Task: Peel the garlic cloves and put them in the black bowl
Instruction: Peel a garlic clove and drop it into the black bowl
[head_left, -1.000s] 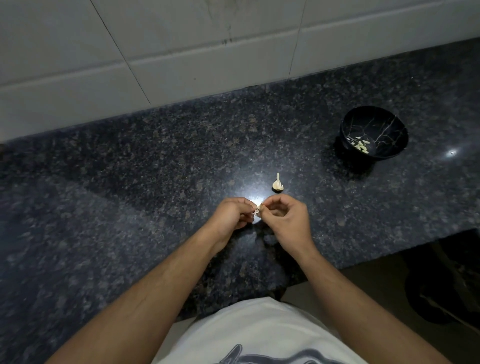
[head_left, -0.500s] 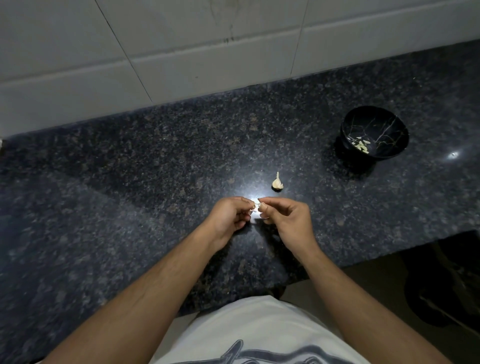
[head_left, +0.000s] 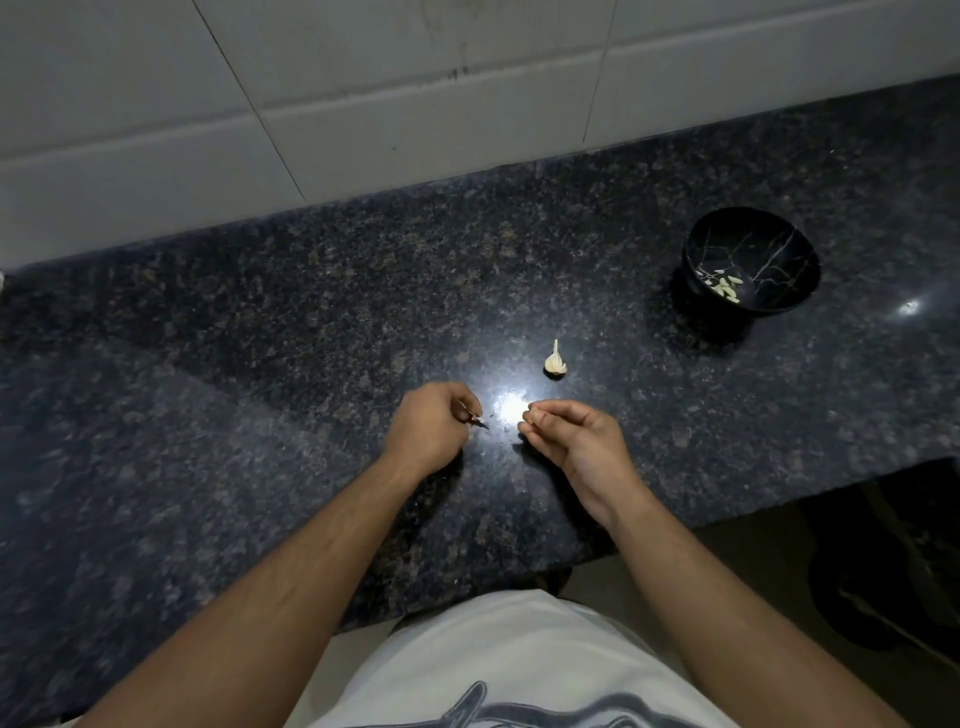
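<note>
Garlic clove (head_left: 525, 415) sits pinched at the right hand (head_left: 574, 441) fingertips above the worktop (head_left: 260, 338); left hand (head_left: 428, 428) pinches a peel scrap (head_left: 475, 417). The small clove could slip before reaching the bowl (head_left: 753, 260), well apart.

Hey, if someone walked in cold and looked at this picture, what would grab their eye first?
Probably the two bare hands low at centre over the dark speckled granite counter: the left hand pinches a scrap of papery skin, the right hand pinches a small pale garlic clove. Just beyond them sits a small pale garlic piece with a pointed tip, and far right stands the black veined bowl holding several peeled cloves.
</note>
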